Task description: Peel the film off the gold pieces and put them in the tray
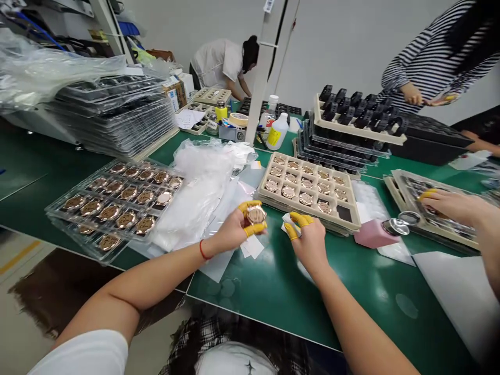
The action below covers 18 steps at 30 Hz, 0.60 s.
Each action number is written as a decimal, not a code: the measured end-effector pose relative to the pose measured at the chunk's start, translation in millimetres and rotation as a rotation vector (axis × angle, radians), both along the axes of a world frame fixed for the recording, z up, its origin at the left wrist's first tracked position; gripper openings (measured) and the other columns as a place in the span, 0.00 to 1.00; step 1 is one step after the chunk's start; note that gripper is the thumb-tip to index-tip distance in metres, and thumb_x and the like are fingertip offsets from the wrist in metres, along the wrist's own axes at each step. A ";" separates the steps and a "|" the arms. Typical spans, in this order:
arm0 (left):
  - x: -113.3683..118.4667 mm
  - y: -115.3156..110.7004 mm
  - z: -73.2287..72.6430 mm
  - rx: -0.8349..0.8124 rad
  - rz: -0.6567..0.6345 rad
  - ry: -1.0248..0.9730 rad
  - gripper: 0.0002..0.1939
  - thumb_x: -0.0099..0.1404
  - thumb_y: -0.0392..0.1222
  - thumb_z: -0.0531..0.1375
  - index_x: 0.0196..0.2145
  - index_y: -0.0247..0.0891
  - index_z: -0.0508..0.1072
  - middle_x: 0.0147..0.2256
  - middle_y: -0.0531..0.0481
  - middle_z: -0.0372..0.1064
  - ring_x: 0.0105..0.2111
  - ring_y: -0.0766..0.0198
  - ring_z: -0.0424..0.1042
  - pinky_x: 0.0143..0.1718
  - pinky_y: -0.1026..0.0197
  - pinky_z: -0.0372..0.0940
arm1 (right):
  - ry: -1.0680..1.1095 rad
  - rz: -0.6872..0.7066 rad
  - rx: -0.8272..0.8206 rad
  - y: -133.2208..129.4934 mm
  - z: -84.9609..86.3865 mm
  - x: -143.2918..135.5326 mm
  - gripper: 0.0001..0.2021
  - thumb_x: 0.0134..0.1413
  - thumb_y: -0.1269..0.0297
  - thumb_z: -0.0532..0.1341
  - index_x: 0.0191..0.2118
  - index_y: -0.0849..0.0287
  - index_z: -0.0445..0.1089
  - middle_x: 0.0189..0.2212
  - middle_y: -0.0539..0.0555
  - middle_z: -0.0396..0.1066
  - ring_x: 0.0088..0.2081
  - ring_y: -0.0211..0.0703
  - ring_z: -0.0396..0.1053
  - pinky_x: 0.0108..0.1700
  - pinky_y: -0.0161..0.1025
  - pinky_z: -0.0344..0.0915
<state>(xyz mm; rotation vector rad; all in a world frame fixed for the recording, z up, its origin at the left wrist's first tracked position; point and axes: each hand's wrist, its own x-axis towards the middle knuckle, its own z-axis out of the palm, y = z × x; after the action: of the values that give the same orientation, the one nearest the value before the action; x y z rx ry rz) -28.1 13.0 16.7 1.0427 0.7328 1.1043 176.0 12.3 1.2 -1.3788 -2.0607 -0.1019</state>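
Yellow finger cots cover fingertips on both my hands. My left hand [238,225] grips a rose-gold watch case [256,215] by its edges, above the green table. Pinched in my right hand [308,234] is a small white cloth [288,224], apart from the case. Just beyond my hands lies a beige compartment tray [260,195] with rows of similar watch cases, stacked on other trays. One compartment at its near right corner holds no case. On the left, clear plastic trays [58,208] hold more rose-gold cases. Small white paper squares [253,247] lie under my left hand.
Plastic bags [195,203] lie between the trays. A pink dispenser bottle [375,233] stands at right, near a co-worker's hand [449,205] over another tray. Stacked trays with black watch straps [351,112], white bottles [278,131] and a post [260,78] stand behind. Two other people work beyond.
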 end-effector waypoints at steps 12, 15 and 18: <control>-28.0 18.7 21.3 0.072 0.270 0.015 0.27 0.53 0.36 0.65 0.49 0.38 0.59 0.32 0.54 0.69 0.23 0.71 0.72 0.28 0.66 0.68 | -0.377 0.756 -0.162 -118.1 -29.1 -70.8 0.14 0.58 0.67 0.57 0.50 0.58 0.66 0.51 0.59 0.66 0.57 0.49 0.57 0.58 0.51 0.55; -25.2 14.8 24.1 0.084 0.238 0.041 0.29 0.52 0.37 0.65 0.49 0.38 0.58 0.30 0.55 0.69 0.20 0.72 0.70 0.23 0.69 0.65 | -0.132 0.654 -0.079 -107.9 -16.5 -48.0 0.13 0.60 0.71 0.53 0.48 0.56 0.67 0.42 0.56 0.73 0.48 0.44 0.68 0.48 0.44 0.66; -22.4 6.0 28.3 0.137 0.184 0.083 0.31 0.52 0.39 0.66 0.51 0.38 0.57 0.29 0.54 0.69 0.16 0.74 0.66 0.15 0.71 0.60 | 0.100 0.392 -0.034 -90.9 11.4 -21.8 0.13 0.60 0.69 0.52 0.48 0.55 0.68 0.37 0.56 0.74 0.40 0.45 0.72 0.39 0.43 0.69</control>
<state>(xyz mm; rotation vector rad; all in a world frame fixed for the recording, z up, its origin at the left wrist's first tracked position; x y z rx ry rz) -50.5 19.0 44.9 1.1602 0.8416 1.2890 154.2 -78.6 12.6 -0.9544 -2.2122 0.1662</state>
